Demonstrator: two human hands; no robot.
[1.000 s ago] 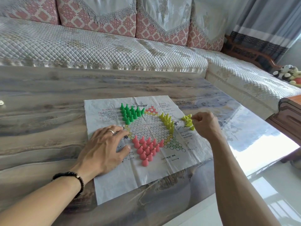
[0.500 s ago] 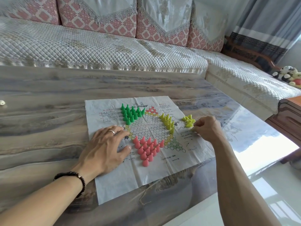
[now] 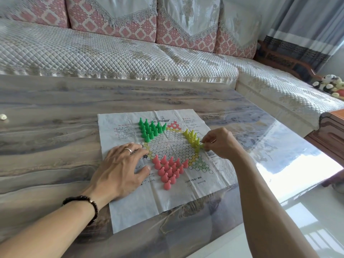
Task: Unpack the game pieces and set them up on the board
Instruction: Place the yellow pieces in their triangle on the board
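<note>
Table [image 3: 55, 112] carries paper board [image 3: 163, 198]. Left hand [image 3: 121, 168] flat on board's left side, fingers straight, holding nothing. Right hand [image 3: 221, 143] nearer yellow pieces [image 3: 192, 137], fingertips pinching one yellow piece [image 3: 202, 145] upright. Group lies just left of fingers, touching pinched piece. Green pieces [image 3: 149, 128] and pink pieces [image 3: 168, 169] stand set up.

Our right hand [image 3: 219, 143] has moved in from the loose yellow pieces at the side of the paper board [image 3: 163, 192] to the yellow row [image 3: 192, 138]. Now it pinches one yellow piece [image 3: 202, 145] at the row's near end, and the little side pile is gone from sight
</note>
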